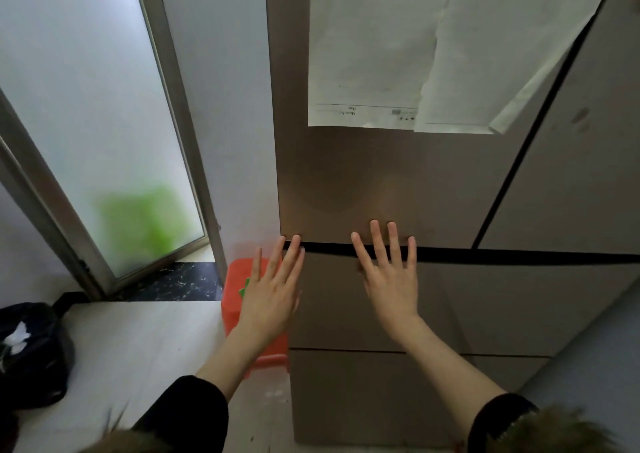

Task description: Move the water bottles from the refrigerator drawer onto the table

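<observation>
hands: left hand [268,295] and right hand [389,276] spread flat, empty, frame centre
drawer [349,302]: shut, handleless; likely stiff, pull at top gap
bottles: unseen

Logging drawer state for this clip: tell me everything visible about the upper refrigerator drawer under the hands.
The upper refrigerator drawer is a flat, handle-less panel, matte taupe, apparently shut flush. A dark gap runs along its top edge below the doors; a thin seam separates it from another drawer beneath. The right hand lies spread over its top edge, fingers crossing the gap. The left hand reaches its top left corner. No bottles show.
</observation>
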The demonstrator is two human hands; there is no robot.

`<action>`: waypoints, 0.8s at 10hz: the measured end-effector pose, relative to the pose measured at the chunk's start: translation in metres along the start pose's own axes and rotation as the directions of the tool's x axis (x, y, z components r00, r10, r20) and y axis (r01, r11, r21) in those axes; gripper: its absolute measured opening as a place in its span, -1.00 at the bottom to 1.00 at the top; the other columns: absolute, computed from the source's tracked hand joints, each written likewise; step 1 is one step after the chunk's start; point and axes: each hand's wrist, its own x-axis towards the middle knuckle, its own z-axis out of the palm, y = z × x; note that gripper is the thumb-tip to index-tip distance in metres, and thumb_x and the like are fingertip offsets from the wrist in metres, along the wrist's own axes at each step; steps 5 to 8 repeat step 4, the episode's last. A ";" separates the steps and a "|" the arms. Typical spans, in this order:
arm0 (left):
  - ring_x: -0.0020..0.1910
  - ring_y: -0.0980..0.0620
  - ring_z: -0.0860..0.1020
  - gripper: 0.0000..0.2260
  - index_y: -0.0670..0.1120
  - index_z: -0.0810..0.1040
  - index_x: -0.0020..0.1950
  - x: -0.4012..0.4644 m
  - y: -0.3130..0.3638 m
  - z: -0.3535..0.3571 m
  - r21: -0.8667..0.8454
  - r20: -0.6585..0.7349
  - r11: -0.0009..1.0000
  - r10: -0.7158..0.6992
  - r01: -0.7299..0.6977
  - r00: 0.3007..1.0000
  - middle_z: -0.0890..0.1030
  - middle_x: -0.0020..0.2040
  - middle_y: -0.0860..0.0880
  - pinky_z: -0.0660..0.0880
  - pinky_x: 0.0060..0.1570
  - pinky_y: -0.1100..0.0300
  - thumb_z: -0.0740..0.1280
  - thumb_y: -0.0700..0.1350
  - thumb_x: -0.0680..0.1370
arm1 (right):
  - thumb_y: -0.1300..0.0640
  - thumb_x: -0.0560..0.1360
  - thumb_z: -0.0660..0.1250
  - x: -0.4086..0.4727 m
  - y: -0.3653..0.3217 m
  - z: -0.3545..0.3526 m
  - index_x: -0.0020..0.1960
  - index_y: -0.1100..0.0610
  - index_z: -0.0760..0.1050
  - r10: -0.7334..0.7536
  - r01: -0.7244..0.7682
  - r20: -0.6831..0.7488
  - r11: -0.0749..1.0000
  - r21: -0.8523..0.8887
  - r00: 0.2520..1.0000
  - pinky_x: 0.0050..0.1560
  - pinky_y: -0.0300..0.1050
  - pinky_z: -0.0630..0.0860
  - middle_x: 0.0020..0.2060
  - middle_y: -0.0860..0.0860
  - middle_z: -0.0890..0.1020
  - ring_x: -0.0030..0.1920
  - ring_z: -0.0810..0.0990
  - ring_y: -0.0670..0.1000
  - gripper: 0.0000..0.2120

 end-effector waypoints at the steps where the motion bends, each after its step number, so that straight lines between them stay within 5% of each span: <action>1: 0.49 -0.14 0.02 -0.22 -0.06 0.13 0.49 -0.001 0.000 -0.001 -0.015 0.008 1.000 0.003 -0.003 1.000 0.10 0.52 -0.13 -0.11 0.40 -0.18 0.42 -0.06 0.35 | 0.01 0.29 0.52 -0.001 0.001 -0.003 0.52 -0.02 -0.03 -0.014 0.014 0.007 1.000 0.017 1.000 0.42 0.28 0.00 0.52 0.08 -0.23 0.52 -0.22 0.16 -0.01; 4: 0.43 -0.14 0.28 -0.38 -0.10 0.24 0.41 0.009 0.014 -0.050 -0.195 -0.172 0.980 -0.002 -0.032 0.985 0.34 0.43 -0.17 0.18 0.37 -0.10 0.40 -0.21 0.40 | -0.09 0.38 0.41 0.013 0.015 -0.058 0.41 0.05 0.27 -0.064 0.074 -0.069 0.985 0.158 0.996 0.27 0.24 0.38 0.39 0.15 0.39 0.38 0.39 0.18 -0.33; 8: 0.43 -0.14 0.28 -0.38 -0.10 0.24 0.41 0.009 0.014 -0.050 -0.195 -0.172 0.980 -0.002 -0.032 0.985 0.34 0.43 -0.17 0.18 0.37 -0.10 0.40 -0.21 0.40 | -0.09 0.38 0.41 0.013 0.015 -0.058 0.41 0.05 0.27 -0.064 0.074 -0.069 0.985 0.158 0.996 0.27 0.24 0.38 0.39 0.15 0.39 0.38 0.39 0.18 -0.33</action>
